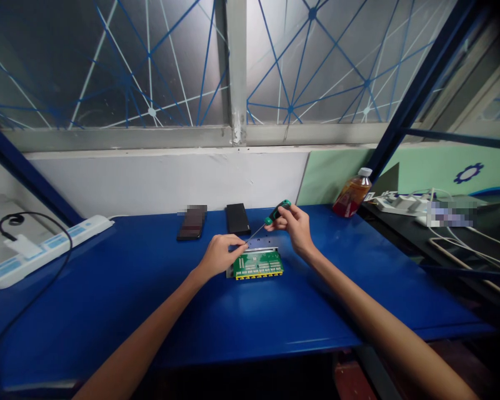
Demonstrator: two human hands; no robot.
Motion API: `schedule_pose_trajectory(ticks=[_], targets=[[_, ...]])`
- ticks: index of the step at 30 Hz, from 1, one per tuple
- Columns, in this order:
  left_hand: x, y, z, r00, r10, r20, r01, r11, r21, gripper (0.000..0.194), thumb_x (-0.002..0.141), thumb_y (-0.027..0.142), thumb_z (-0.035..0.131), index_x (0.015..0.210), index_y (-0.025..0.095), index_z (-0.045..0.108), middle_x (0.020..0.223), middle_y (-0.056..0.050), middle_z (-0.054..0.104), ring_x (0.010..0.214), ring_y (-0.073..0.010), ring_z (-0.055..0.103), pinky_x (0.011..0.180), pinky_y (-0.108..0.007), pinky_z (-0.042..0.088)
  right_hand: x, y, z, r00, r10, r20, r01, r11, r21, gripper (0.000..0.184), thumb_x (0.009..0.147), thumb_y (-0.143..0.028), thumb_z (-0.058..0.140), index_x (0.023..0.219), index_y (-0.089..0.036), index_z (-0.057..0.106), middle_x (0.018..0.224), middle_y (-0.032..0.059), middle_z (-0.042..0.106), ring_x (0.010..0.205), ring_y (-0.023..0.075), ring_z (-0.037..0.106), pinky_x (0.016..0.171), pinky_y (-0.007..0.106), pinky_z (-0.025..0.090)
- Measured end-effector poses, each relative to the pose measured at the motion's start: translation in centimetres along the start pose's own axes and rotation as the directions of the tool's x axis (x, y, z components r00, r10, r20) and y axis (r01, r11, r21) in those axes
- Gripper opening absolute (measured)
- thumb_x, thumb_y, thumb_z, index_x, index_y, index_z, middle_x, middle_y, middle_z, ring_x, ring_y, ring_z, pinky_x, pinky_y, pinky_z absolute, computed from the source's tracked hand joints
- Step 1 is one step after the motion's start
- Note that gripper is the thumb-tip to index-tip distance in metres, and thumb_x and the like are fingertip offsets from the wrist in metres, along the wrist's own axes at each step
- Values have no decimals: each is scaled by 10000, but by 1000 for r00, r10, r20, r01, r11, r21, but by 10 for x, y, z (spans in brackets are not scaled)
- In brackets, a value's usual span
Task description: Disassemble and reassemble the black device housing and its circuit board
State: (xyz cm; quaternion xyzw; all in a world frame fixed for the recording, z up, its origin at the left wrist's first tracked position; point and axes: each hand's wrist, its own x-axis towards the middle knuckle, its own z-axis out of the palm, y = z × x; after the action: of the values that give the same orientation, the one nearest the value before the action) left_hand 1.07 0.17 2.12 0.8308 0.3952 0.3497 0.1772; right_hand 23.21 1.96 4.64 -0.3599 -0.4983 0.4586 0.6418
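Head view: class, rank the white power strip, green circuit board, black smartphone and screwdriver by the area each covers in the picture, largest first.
1. White power strip
2. Green circuit board
3. Black smartphone
4. Screwdriver, partly covered by the right hand

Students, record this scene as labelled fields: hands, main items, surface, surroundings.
Right hand: holds green and black screwdriver, thin metal shaft
Left hand: at screwdriver's tip, contact unclear
Main item: green rectangular circuit board, yellow front edge
Surface: glossy blue tabletop
Behind board: flat black phone, black rectangular case
Right: clear plastic bottle, reddish drink
Left: long white power strip
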Motion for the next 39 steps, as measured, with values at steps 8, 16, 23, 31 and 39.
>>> schedule_pose_trajectory(ticks=[8, 16, 23, 31, 39], targets=[[0, 1, 1, 999, -7, -54, 6, 1000, -12, 198, 867, 294, 599, 794, 192, 753, 854, -46, 753, 759, -198, 692, 698, -283, 514, -3, -1, 2, 999, -47, 15, 47, 998, -33, 252, 804, -422, 623, 842, -189, 534, 644, 41, 696, 561, 195, 699, 580, 331, 599], [1, 7, 1, 999, 9, -40, -11, 999, -52, 219, 874, 316, 598, 781, 181, 743, 842, -54, 751, 759, -196, 689, 707, -290, 514, -7, -4, 5, 998, -56, 13, 57, 996, -67, 284, 758, -434, 686, 836, -197, 549, 653, 20, 678, 537, 180, 672, 549, 326, 584], [0, 24, 0, 996, 73, 57, -61, 980, -188, 232, 911, 270, 548, 854, 166, 747, 915, -76, 742, 864, -205, 679, 802, -311, 515, -20, -22, 12, 967, -253, 20, 250, 936, -248, 202, 814, -386, 645, 873, -207, 573, 680, -2, 627, 501, 128, 597, 498, 278, 533], [-3, 30, 7, 991, 33, 131, 8, 951, -308, 147, 835, 230, 648, 923, 159, 742, 952, -87, 732, 876, -212, 672, 806, -328, 523, -44, -28, 14, 891, -401, 214, 453, 741, -496, 249, 800, -317, 651, 1033, -242, 611, 666, -21, 621, 527, 132, 569, 540, 281, 527], [-4, 23, 10, 986, 21, 165, 39, 936, -351, 149, 818, 259, 674, 907, 161, 743, 931, -86, 736, 851, -209, 682, 813, -335, 530, -46, -25, 17, 845, -434, 313, 535, 666, -520, 281, 815, -294, 630, 1085, -222, 601, 628, -30, 597, 522, 124, 555, 535, 264, 514]])
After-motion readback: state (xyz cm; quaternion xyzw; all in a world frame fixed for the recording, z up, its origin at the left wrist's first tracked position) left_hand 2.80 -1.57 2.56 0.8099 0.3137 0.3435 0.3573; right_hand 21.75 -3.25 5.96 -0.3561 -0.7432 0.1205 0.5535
